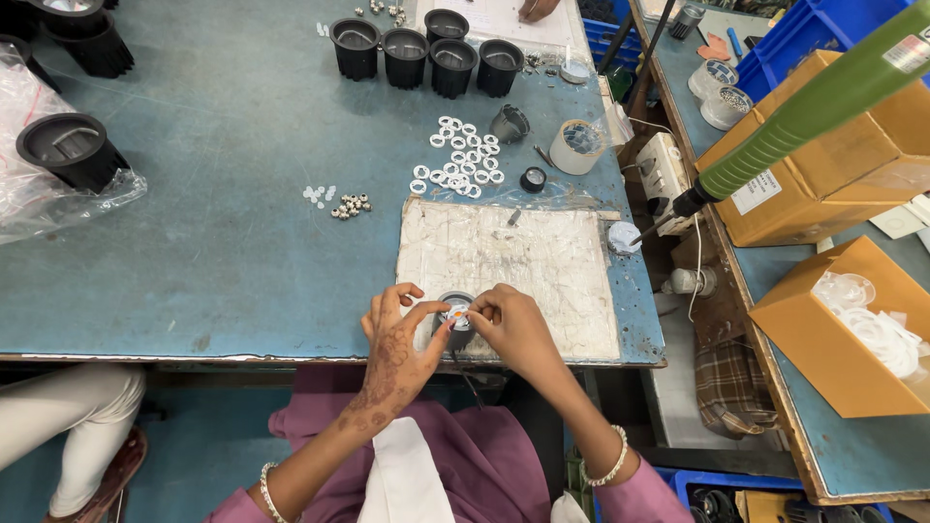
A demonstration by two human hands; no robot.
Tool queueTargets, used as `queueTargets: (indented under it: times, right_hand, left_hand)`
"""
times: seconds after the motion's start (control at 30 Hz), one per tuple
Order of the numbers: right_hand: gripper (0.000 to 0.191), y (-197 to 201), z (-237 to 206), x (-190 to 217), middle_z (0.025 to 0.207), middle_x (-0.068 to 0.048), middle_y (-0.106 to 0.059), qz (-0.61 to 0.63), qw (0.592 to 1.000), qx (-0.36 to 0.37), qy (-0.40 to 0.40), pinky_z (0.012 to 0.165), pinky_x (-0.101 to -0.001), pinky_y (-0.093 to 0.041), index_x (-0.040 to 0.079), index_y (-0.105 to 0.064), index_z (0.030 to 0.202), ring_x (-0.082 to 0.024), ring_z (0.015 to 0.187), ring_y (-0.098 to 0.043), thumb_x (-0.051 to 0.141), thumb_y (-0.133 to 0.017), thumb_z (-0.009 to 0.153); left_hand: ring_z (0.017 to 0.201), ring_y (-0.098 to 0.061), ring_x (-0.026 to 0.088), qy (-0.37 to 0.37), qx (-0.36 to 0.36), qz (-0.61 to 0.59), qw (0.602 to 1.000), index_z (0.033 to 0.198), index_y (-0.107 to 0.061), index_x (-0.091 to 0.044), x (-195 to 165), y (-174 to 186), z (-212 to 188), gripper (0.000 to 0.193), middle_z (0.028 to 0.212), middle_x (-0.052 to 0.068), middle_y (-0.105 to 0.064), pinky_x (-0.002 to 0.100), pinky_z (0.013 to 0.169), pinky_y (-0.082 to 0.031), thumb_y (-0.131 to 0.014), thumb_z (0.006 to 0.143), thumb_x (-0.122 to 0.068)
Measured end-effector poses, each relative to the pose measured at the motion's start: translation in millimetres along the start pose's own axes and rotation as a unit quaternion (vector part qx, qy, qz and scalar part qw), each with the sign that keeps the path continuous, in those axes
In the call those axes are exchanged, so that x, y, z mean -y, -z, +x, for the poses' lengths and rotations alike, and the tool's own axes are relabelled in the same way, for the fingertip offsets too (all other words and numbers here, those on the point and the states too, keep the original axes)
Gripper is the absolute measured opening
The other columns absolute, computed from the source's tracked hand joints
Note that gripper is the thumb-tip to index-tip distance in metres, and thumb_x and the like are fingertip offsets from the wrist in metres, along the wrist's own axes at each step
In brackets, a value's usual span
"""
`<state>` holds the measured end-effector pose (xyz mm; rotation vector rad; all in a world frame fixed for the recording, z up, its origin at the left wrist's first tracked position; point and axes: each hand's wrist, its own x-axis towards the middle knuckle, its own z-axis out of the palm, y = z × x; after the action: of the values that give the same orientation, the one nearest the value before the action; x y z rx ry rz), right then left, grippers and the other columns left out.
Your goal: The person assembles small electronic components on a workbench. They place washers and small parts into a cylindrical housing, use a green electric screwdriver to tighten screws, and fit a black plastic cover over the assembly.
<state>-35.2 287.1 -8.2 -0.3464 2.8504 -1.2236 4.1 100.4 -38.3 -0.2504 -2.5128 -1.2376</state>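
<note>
A small round black housing is held at the near edge of the worktop, on the scuffed white mat. The left hand is pinched on its left side, thumb and forefinger closed on the rim. The right hand is closed on the right side, fingertips at a small orange-and-white part seated in the middle. Whether that part is fully seated cannot be told — fingers cover it.

Progress, as a judgement: this one unit looks mid-assembly, with much stock still loose beyond it. White rings lie in a heap past the mat, untouched. A small pile of metal nuts and white bits sits to the left, apart from the mat. A black knob-like piece and a roll of tape sit near the rings.

Containers:
- Four black cup housings stand in a row at the far side — open tops up, apparently with inner fittings only.
- A larger black housing lies on a clear plastic bag, far left.
- An open cardboard box on the right holds clear-white plastic parts.
- A blue crate, far right; contents not visible.

Another person's hand rests at the far edge.
</note>
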Motion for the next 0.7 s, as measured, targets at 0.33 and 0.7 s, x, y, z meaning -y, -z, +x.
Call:
queueTargets:
  times: [0.33,0.7]
  right_hand:
    - [0.012,-12,-11,-6,0.075,-0.008,-0.060,0.064,0.995,-0.067,0.036,0.059,-0.0302,-0.045,-0.001,-0.075,0.093,-0.014,0.062,-0.054,0.008,-0.077,0.085]
    - [0.012,-17,-9,-13,0.078,-0.007,-0.062,0.091,0.992,-0.078,0.041,0.060,-0.0278,-0.047,-0.002,-0.076,0.095,-0.013,0.065,-0.056,0.006,-0.076,0.086]
  left_hand:
    - [0.120,-0.044,0.025,-0.007,-0.002,0.048,0.999,0.092,-0.080,-0.018,-3,2,15,0.014,0.125,0.004,-0.051,0.048,0.100,-0.029,-0.079,0.080,-0.026]
    - [0.113,-0.049,0.023,0.013,-0.004,0.047,0.999,0.090,-0.078,-0.016,-1,-6,15,0.013,0.121,0.004,-0.053,0.045,0.095,-0.032,-0.080,0.080,-0.024]
